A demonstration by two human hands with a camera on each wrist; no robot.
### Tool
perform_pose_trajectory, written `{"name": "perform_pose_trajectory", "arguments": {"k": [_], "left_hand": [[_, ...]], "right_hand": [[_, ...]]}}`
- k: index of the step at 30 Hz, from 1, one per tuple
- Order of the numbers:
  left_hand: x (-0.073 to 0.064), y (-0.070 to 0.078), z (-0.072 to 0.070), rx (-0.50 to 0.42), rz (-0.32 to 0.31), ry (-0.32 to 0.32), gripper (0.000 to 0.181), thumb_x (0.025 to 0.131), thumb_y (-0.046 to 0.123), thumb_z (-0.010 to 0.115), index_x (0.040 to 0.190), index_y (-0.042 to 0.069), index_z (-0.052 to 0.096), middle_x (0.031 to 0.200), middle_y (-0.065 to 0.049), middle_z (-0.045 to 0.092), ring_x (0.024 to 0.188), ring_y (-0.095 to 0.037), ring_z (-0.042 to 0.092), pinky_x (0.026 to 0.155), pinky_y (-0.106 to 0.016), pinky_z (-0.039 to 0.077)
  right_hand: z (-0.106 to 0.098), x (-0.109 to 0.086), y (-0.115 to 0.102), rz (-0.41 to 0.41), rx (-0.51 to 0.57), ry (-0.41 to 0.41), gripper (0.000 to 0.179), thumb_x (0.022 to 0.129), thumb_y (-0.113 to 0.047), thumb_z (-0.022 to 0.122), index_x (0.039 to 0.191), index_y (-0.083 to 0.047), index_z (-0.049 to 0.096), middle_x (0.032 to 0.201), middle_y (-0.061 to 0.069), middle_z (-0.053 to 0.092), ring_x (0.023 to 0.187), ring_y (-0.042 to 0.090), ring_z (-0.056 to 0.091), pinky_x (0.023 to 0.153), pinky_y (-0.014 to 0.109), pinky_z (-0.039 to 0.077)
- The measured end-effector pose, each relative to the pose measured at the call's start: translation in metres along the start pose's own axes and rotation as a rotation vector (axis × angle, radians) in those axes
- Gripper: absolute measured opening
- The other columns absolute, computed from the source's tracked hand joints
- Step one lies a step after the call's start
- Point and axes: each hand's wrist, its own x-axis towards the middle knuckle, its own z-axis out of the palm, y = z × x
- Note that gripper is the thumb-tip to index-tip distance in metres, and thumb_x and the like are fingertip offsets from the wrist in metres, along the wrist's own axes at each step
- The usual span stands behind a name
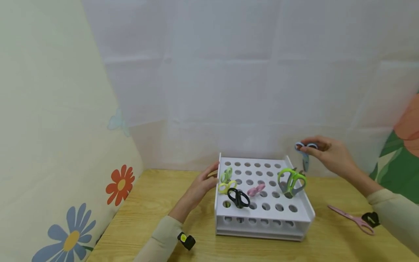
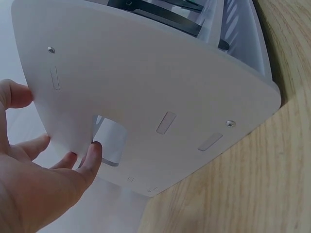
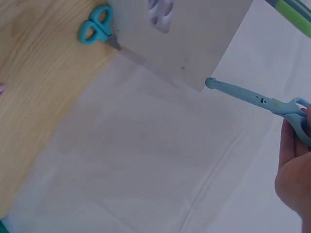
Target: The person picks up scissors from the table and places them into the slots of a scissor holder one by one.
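Note:
In the head view, my right hand (image 1: 332, 154) pinches light-blue scissors (image 1: 306, 160) by their handles above the back right of a white rack (image 1: 262, 215) full of round holes. The blades hang downward. The right wrist view shows these scissors (image 3: 243, 95) with blades closed and a rounded tip. My left hand (image 1: 198, 185) touches the rack's left side panel (image 2: 116, 73) with relaxed fingers, one at the panel's cutout. Green-and-grey scissors (image 1: 292, 179) stand in the rack near the right hand. Black (image 1: 239, 199), yellow, light-green and pink scissors (image 1: 256, 189) also stand in it.
Pink scissors (image 1: 351, 217) lie on the wooden table (image 1: 157, 214) right of the rack. Teal scissors (image 3: 99, 29) lie against the rack's side panel in the right wrist view. A white sheet (image 1: 229, 91) hangs behind, with flower-printed cloth at the left and right.

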Motion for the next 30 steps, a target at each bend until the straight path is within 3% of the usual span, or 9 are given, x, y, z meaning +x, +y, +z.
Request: {"name": "perform_pose_trajectory", "arguments": {"k": [6,13,17,23,27,30], "left_hand": [[-0.007,0.001,0.000,0.005,-0.013,-0.015,0.069,0.097,0.019,0.062,0.160,0.024,0.035,0.161,-0.003,0.030,0.141,-0.029,0.038,0.112,-0.048,0.035],[-0.012,0.000,0.003,0.009,-0.019,-0.013,0.068,0.098,0.021,0.061,0.160,0.024,0.035,0.161,-0.002,0.032,0.142,-0.028,0.038,0.111,-0.047,0.036],[-0.011,0.000,0.006,-0.003,-0.003,-0.035,0.069,0.098,0.021,0.061,0.161,0.021,0.034,0.161,-0.003,0.031,0.142,-0.029,0.038,0.110,-0.045,0.037],[-0.012,0.001,0.009,-0.024,0.035,-0.080,0.070,0.097,0.017,0.058,0.162,0.017,0.030,0.162,-0.007,0.028,0.143,-0.035,0.034,0.111,-0.044,0.035],[-0.014,-0.002,0.007,-0.014,0.019,-0.083,0.070,0.097,0.017,0.058,0.162,0.018,0.031,0.162,-0.007,0.029,0.143,-0.036,0.033,0.112,-0.044,0.035],[-0.015,-0.003,0.007,-0.002,0.009,-0.078,0.070,0.097,0.018,0.058,0.162,0.019,0.031,0.162,-0.007,0.028,0.144,-0.035,0.033,0.112,-0.045,0.033]], "right_hand": [[0.012,0.003,-0.007,-0.041,0.116,0.034,0.020,0.094,-0.019,0.076,0.114,-0.014,0.076,0.101,0.003,0.076,0.065,0.014,0.052,0.048,0.033,0.029],[0.030,0.003,-0.004,0.044,0.150,0.105,0.025,0.094,-0.032,0.076,0.113,-0.015,0.076,0.086,0.005,0.072,0.047,0.014,0.030,0.036,0.035,0.025],[0.039,-0.002,0.001,0.070,0.159,0.111,0.028,0.094,-0.032,0.076,0.114,-0.013,0.075,0.082,0.003,0.069,0.046,0.013,0.030,0.036,0.033,0.026],[0.050,-0.006,0.007,0.083,0.273,0.137,0.028,0.094,-0.029,0.075,0.116,-0.011,0.074,0.095,0.003,0.075,0.053,0.010,0.043,0.039,0.034,0.027],[0.055,-0.009,0.007,0.107,0.287,0.141,0.029,0.095,-0.031,0.074,0.116,-0.011,0.074,0.099,0.002,0.076,0.057,0.011,0.048,0.040,0.034,0.027],[0.057,-0.010,0.007,0.126,0.287,0.145,0.030,0.095,-0.032,0.074,0.116,-0.011,0.074,0.096,0.002,0.076,0.051,0.011,0.037,0.039,0.034,0.026]]}}
